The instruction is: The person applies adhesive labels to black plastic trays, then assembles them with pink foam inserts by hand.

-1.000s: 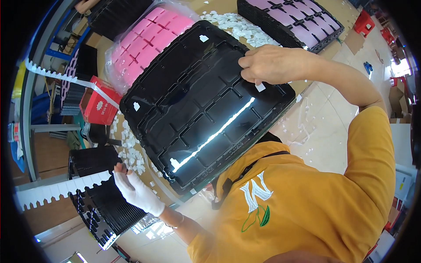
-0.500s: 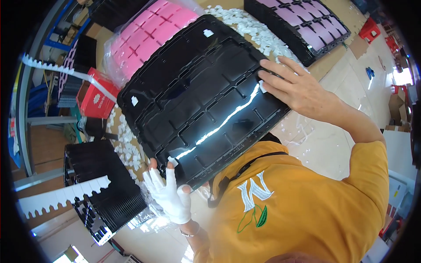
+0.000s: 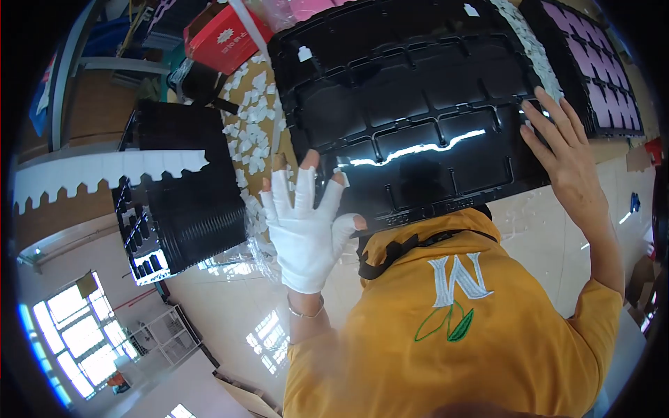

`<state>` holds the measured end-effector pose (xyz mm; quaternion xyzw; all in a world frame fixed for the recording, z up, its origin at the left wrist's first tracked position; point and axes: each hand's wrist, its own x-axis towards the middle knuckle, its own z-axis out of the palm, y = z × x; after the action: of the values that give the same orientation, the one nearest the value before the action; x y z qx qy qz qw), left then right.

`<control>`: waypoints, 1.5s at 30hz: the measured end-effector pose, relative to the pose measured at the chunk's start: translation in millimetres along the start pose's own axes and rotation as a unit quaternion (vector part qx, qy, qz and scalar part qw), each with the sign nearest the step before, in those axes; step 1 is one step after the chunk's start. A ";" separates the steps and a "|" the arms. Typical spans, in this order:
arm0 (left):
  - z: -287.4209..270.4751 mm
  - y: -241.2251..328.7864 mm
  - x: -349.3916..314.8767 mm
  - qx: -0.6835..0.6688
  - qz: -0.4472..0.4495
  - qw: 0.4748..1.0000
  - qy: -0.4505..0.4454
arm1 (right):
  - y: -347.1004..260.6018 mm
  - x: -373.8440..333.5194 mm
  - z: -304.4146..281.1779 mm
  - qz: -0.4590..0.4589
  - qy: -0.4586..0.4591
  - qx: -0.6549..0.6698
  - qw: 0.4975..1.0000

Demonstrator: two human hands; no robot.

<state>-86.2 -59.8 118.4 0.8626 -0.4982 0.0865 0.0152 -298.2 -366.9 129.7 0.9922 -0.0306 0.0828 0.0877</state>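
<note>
Pale floor tiles [image 3: 230, 313] gleam below, a bright window [image 3: 87, 334] blazes away at eight o'clock, and across the brown tabletop [image 3: 242, 97] at ten to eleven lies a scatter of white scraps [image 3: 254, 143]. And what a centrepiece: a glossy black tray [image 3: 418, 90] at one o'clock, near edge drawn right up against the yellow top [image 3: 453, 341], presumably so both near corners sit within easy reach!

In comes the left hand [image 3: 303, 223], close to the middle, gloved in white with the fingertips bare, most likely for feel. It's spread wide, clutching nothing, index tip at a white tab [image 3: 343, 175] on the near-left corner; how firmly it presses, I can't tell. Over towards three o'clock, the bare right hand [image 3: 566, 157] answers, fingers stretched loosely over the tray's right side, no fist and no visible grip, apparently steadying that edge. Two more tabs show on the far half.

Out to nine o'clock, a stack of black trays [image 3: 198, 188] stands nested, probably to save room, with a toothed white strip [image 3: 104, 171] crossing before it. Red box [image 3: 226, 42] at eleven, lilac-filled tray stack [image 3: 596, 66] at two, both set aside, perhaps to leave the middle for the work.
</note>
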 end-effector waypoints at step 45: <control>0.9 4.0 32.9 -0.126 -0.017 0.991 0.042 | 34.6 10.7 4.5 0.154 0.008 0.246 0.957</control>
<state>-73.5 -90.1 122.7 0.8577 -0.4895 0.0589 0.1459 -289.5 -402.2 133.0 0.9658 -0.1609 0.1078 -0.1722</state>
